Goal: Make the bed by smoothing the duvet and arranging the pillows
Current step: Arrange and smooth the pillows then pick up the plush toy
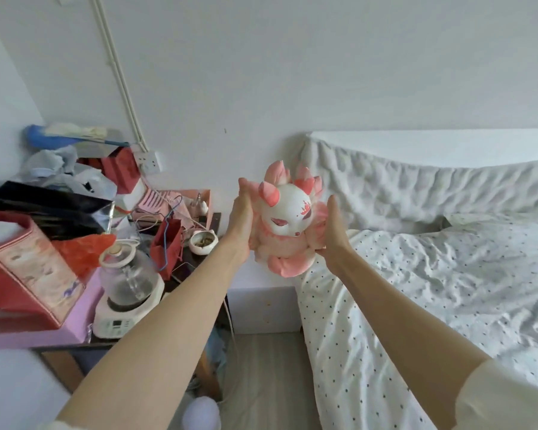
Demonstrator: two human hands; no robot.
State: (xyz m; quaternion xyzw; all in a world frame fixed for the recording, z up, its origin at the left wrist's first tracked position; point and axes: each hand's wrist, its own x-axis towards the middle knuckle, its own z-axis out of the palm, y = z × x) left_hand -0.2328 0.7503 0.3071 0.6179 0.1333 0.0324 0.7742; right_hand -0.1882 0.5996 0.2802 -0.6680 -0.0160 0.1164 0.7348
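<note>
Fingers of both hands are wrapped around a pink and white fox plush, one hand per side, holding it up in the air past the bed's corner. Left hand has its fingers stretched up along the plush's side, tips reaching near the ear, palm pressed in. Right hand cups the other side with the thumb pointing up; its other fingers go behind the toy, so I can't make out how far they curl.

Plush is upright, long axis roughly vertical, slightly tipped, face turned toward the camera and a bit down. Pink tails fan out behind its head and below the hands.

Just right of the right hand's fingers and below them is the duvet, white with small dark dots, rumpled all over. Its long side runs from the headboard end toward the camera, and the right edge is cut off by the frame. Behind the fingers, farther right, a fluffy white blanket is draped along the wall end of the bed. There's a dark gap between it and the duvet; can't tell what's in it.

Left of the left hand's fingers sits a cluttered side table: a small white bowl nearest, then a red gift bag, a glass kettle on its white base, and a red box partly cut off at the edge. Stuff piled behind that is too jumbled to sort out.
</note>
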